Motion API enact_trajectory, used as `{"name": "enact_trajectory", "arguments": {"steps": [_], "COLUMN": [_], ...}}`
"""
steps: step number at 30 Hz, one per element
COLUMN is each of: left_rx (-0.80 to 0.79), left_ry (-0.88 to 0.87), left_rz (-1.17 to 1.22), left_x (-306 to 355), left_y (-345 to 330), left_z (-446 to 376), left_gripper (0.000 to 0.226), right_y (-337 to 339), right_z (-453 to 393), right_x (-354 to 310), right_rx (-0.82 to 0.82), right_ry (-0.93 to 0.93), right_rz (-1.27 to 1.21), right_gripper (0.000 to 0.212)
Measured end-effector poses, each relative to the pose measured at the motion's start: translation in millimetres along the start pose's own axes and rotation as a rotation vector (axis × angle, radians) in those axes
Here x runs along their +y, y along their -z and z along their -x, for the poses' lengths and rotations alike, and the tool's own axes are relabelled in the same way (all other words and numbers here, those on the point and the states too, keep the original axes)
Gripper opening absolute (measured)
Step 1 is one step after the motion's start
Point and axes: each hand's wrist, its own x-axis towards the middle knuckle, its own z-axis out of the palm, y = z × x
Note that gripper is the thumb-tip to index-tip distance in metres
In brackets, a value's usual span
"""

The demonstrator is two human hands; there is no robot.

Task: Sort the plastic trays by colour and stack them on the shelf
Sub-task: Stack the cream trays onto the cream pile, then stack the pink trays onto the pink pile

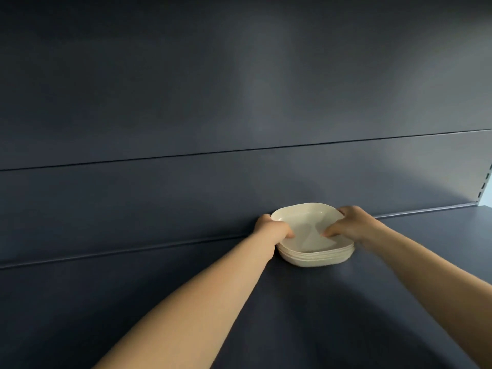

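Observation:
A stack of several cream plastic trays [314, 255] rests on the dark blue shelf [306, 315], close to its back wall. My left hand [271, 229] grips the stack's left rim, thumb over the top tray's edge. My right hand [351, 225] holds the right rim, its thumb pressed into the top tray [300, 218]. Both arms reach forward from the bottom of the view. The far rim of the top tray looks slightly raised toward the wall.
The dark blue back panel [239, 115] rises right behind the trays, with a horizontal seam across it. A slotted upright [486, 185] marks the shelf's right end. Bare shelf surface extends left, right and in front of the stack.

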Motion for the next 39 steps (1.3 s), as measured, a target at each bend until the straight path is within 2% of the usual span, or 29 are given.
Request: {"name": "enact_trajectory", "arguments": {"steps": [3, 5, 11, 17, 24, 31, 35, 39], "left_rx": [-0.099, -0.116, -0.065, 0.047, 0.141, 0.149, 0.127, 0.063], "left_ry": [-0.115, -0.198, -0.441, -0.476, -0.419, -0.339, -0.252, -0.231], "left_rz": [-0.256, -0.419, -0.958, -1.19, -1.283, -1.169, -1.034, -0.936], "left_x": [8, 14, 15, -25, -105, -189, -244, -286], "left_y": [33, 62, 167, 299, 482, 643, 697, 711], "left_z": [13, 26, 76, 130, 195, 256, 268, 269], "left_gripper": [0.064, 0.075, 0.073, 0.075, 0.072, 0.067, 0.067, 0.06], "right_y": [10, 12, -20, -109, -257, -392, -451, -492], "right_z": [19, 37, 104, 171, 265, 356, 392, 410], "right_x": [-25, -47, -128, -217, -320, -392, -409, -415], "right_rx": [0.11, 0.141, 0.155, 0.105, 0.088, -0.002, -0.118, -0.289], "right_ry": [0.05, 0.145, 0.462, 0.651, 0.76, 0.749, 0.711, 0.583], "right_rz": [0.379, 0.526, 0.901, 0.985, 0.947, 0.874, 0.838, 0.695], "right_gripper": [0.07, 0.084, 0.084, 0.086, 0.086, 0.082, 0.079, 0.079]}}
